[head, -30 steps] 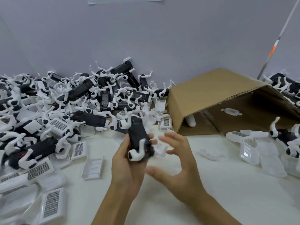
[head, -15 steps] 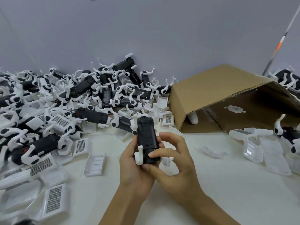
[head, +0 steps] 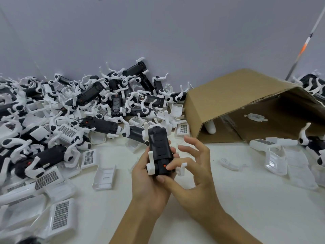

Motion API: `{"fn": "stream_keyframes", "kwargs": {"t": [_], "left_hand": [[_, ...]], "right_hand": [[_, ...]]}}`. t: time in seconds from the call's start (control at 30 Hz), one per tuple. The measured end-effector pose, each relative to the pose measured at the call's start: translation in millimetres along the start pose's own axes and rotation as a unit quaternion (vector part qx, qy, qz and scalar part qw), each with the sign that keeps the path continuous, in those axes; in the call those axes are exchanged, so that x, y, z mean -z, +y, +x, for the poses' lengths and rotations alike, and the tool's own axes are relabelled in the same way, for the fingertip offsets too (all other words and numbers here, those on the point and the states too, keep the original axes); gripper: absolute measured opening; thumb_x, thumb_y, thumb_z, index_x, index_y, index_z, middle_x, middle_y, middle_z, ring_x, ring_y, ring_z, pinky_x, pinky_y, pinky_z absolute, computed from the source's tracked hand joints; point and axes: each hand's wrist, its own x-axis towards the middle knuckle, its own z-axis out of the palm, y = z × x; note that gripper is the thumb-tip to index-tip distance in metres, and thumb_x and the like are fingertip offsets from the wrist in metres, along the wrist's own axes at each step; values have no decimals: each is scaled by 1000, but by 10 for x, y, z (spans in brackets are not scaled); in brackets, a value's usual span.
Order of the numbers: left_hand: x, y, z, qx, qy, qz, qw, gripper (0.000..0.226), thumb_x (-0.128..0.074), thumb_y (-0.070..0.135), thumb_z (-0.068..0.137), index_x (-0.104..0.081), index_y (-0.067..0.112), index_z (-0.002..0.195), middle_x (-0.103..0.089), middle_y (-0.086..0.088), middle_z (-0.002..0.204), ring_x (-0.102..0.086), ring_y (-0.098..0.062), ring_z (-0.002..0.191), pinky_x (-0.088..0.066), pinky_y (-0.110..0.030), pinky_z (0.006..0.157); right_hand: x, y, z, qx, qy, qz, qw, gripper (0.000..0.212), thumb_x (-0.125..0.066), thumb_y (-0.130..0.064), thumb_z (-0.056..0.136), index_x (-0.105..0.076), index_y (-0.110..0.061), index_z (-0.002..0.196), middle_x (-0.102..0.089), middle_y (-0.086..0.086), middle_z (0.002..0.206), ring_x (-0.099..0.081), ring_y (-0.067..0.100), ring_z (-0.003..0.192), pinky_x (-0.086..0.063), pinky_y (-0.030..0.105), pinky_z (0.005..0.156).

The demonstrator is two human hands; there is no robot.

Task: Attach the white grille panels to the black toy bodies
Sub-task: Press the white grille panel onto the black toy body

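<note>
My left hand (head: 149,180) grips a black toy body (head: 159,150) with white legs, held upright above the table's middle, its long flat side facing me. My right hand (head: 191,171) pinches the body's lower end with thumb and forefinger next to a small red dot, the other fingers spread. White grille panels lie loose on the table, one (head: 88,156) left of my hands and another (head: 60,214) at the near left. No panel is on the held body.
A big pile of black toy bodies with white legs (head: 98,106) fills the back left against the wall. A tipped cardboard box (head: 237,101) lies at the back right. Clear plastic shells (head: 276,159) and more toys sit at the far right.
My left hand turned the toy body so its flat side faces me. My right hand came in from open beside it and now pinches its lower end.
</note>
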Motion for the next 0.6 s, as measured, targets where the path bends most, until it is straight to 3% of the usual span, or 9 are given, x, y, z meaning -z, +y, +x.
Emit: {"fn": "stream_keyframes", "kwargs": {"t": [0.33, 0.47, 0.6], "left_hand": [[-16, 45, -7, -6, 4, 33, 999, 52, -40, 34, 105, -79, 3, 91, -66, -15, 86, -66, -21, 74, -59, -27, 65], [-13, 34, -10, -4, 6, 29, 1000, 48, -45, 37, 100, -79, 5, 93, -67, -15, 87, -67, -19, 70, -58, -26, 59], [-16, 42, -12, -1, 1, 28, 1000, 45, -51, 36, 90, -78, 0, 94, -68, -16, 88, -69, -22, 72, -59, -28, 60]], "right_hand": [[11, -13, 3, -11, -5, -9, 1000, 34, -87, -19, 66, -72, -34, 92, -38, -2, 151, -43, 8, 135, -35, 8, 102], [15, -4, -2, -55, -43, 25, 997, 35, -86, -20, 68, -70, -37, 95, -43, -18, 141, -42, 12, 139, -35, 16, 110], [9, 4, -19, -47, -33, 21, 998, 31, -85, -21, 69, -69, -35, 92, -46, -17, 136, -45, 15, 136, -39, 17, 107]]}}
